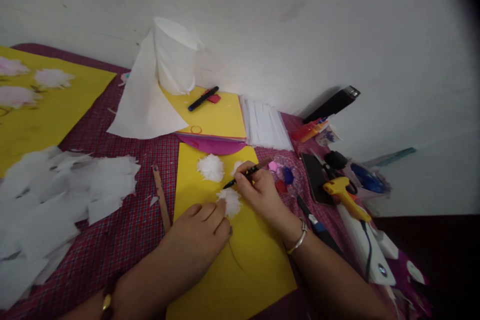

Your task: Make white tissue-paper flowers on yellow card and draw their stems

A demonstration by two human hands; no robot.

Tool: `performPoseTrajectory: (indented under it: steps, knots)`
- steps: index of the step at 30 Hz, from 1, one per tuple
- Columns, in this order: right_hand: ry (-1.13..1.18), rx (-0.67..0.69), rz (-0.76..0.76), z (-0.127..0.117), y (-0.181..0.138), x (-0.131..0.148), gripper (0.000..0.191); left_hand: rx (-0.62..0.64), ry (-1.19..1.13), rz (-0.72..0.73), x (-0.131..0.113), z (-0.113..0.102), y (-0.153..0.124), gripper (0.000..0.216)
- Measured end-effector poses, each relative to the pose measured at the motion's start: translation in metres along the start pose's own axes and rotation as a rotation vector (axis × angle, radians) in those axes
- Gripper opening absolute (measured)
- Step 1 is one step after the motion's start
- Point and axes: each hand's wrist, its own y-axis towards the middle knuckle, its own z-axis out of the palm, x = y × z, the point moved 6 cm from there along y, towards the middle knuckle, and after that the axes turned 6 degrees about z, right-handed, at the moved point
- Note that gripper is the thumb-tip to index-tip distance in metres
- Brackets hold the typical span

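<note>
A sheet of yellow paper (258, 260) lies in front of me, with several fluffy white flowers on it. My right hand (260, 192) grips a slim black pen (245, 174), its tip pointing down and left between the upper left flower (210, 167) and the lower flower (230, 202). My left hand (204, 230) rests on the paper, fingers slightly bent and touching the lower flower's left edge. A thin line curves below that flower. Another white flower (236, 166) is partly hidden behind the pen and right hand.
Cut white pieces (101, 180) pile up at left, near a wooden stick (161, 197). Behind are a white tissue roll (174, 55), yellow sheets (225, 115) and a dark marker (203, 99). At right lie a paint palette (296, 176), a cutter (315, 222) and a yellow glue gun (347, 196).
</note>
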Motion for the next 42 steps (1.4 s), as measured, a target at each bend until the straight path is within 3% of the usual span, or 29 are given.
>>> performPoseTrajectory:
  steps: [6,20,28,31,36,42]
  knots:
    - [0.029,-0.042,0.000,0.006,0.000,-0.005,0.010,-0.011,-0.028,-0.022,0.001,0.003,-0.001,0.005]
    - [0.157,0.000,0.051,0.015,0.002,-0.010,0.011,0.043,-0.053,-0.017,0.002,0.000,0.004,0.014]
    - [0.548,-0.160,0.170,-0.026,-0.005,-0.007,0.019,0.073,-0.018,-0.015,0.000,-0.013,0.002,0.014]
    - [0.594,-0.126,0.206,-0.033,-0.019,-0.009,0.024,0.065,0.005,0.062,-0.010,-0.018,0.000,0.019]
    - [0.582,-0.145,0.256,-0.032,-0.031,-0.018,0.029,0.217,-0.032,0.235,-0.036,-0.010,-0.002,0.015]
    - [0.670,-0.246,0.215,-0.046,-0.017,-0.013,0.019,0.379,-0.018,0.233,-0.045,-0.019,-0.007,0.017]
